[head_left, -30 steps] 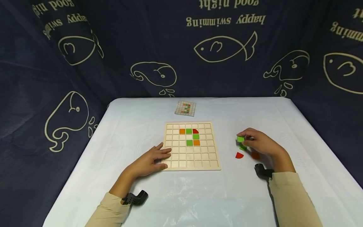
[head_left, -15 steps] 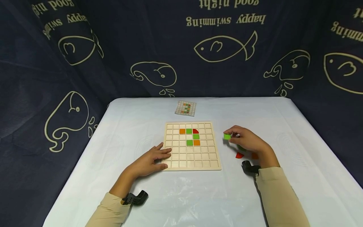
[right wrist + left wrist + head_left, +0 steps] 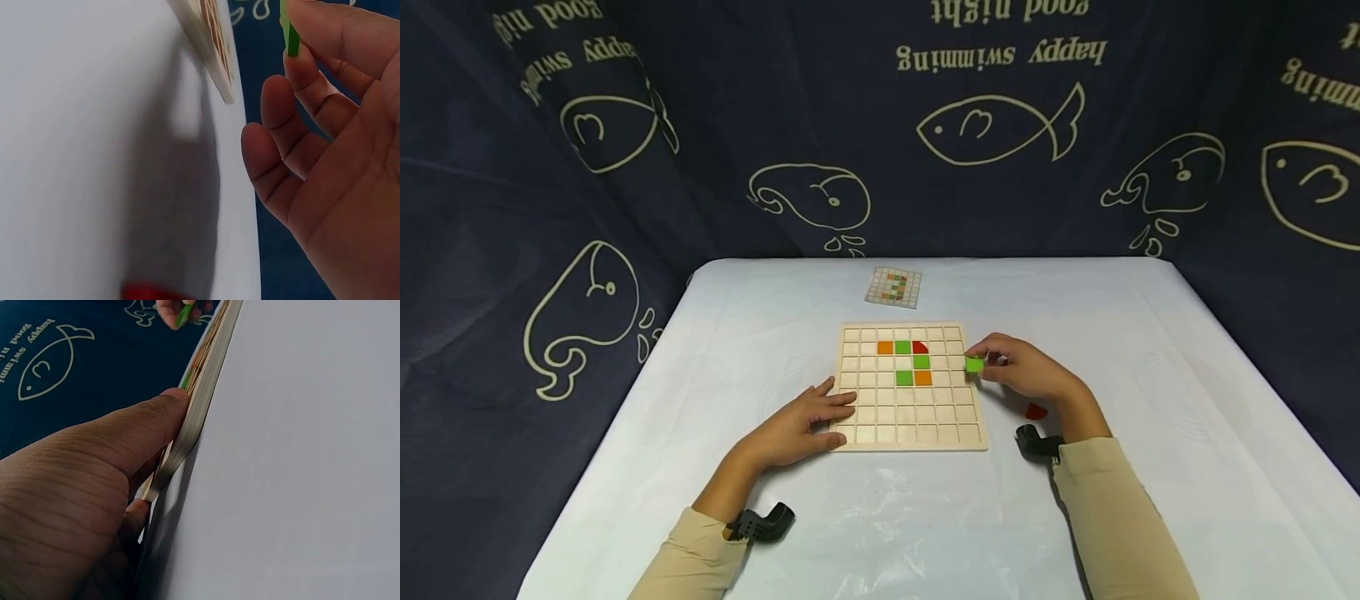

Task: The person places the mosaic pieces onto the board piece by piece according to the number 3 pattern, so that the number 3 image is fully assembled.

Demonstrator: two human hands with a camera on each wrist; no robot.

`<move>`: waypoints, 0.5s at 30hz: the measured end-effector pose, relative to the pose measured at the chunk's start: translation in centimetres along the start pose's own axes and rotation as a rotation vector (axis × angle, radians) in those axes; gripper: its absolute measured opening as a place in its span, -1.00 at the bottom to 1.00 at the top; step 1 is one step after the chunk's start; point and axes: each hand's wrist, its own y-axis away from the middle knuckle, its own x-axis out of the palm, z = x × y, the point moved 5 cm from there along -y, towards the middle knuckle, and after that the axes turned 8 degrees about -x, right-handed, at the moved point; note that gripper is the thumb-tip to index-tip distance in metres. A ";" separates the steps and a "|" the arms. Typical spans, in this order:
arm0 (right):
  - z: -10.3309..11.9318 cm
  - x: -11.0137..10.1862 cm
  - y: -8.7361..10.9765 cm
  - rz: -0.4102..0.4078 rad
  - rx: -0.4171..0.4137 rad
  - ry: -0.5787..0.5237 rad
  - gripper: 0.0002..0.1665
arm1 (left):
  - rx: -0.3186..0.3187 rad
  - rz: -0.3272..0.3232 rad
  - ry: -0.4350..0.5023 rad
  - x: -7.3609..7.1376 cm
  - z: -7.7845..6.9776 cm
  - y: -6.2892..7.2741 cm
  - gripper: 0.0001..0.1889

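Note:
A wooden grid board (image 3: 917,415) lies on the white table, with orange, green and red tiles set in its upper cells. Spread fingers of my left hand (image 3: 797,423) rest on the board's left side; the left wrist view shows the thumb (image 3: 159,412) along the board's edge. Between thumb and fingertip my right hand (image 3: 1030,368) pinches a green square tile (image 3: 974,365), held up over the board's right edge. That tile (image 3: 292,39) appears edge-on in the right wrist view, where the other fingers curve loosely below it.
A small card with a coloured grid pattern (image 3: 893,288) lies behind the board. One red quarter-round tile (image 3: 1036,412) sits on the table (image 3: 910,517) below the right hand. A dark printed cloth (image 3: 820,100) hangs beyond the table.
My right hand has carried the green tile leftward from the loose tiles to the board's right edge. The left hand stays on the board.

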 end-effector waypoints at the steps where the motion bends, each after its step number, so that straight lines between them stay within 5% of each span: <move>1: 0.1 0.2 -0.1 0.003 -0.001 -0.004 -0.67 | 0.001 -0.001 -0.001 0.0 0.0 0.0 -0.46; 15: 2.0 2.7 -1.7 0.085 -0.079 -0.028 -0.62 | 0.001 -0.003 -0.008 0.0 -0.1 -0.1 -0.46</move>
